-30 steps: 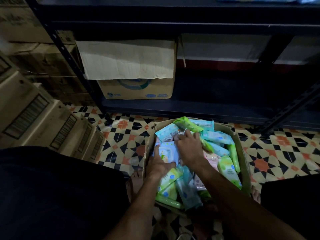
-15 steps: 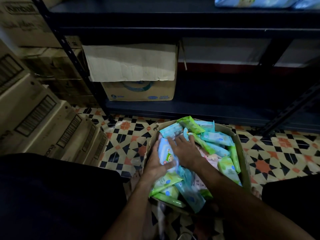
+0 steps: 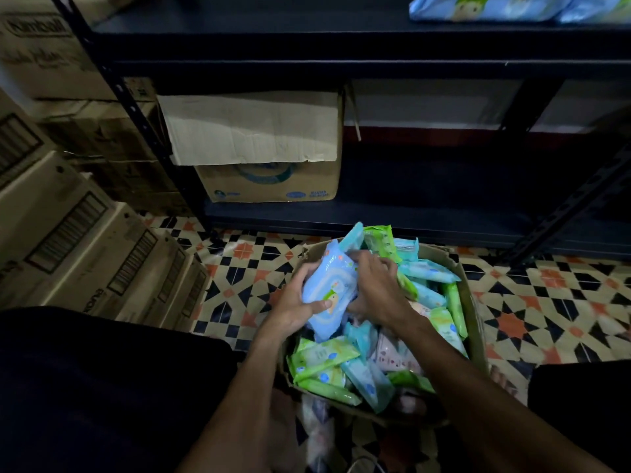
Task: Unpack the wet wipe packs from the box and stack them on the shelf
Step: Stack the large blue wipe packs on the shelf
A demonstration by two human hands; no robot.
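A blue wet wipe pack is held between both hands just above the open cardboard box, near its far left corner. The left hand is clamped on the pack's left edge, with the fingers curled behind it and the thumb laid across its printed front. The right hand is clamped on the pack's right side, with the fingers curled over its upper edge. The pack is tilted, with its printed face turned toward the camera. The box is set on the patterned tiled floor in front of the dark metal shelf and is filled with loosely piled green, blue and pink packs. Two blue packs are laid on the upper shelf board at the top right, partly cut off by the frame edge. A printed carton with one flap folded down over its front is placed on the lower shelf board. Further closed cartons are stacked on the floor to the left of the shelf.
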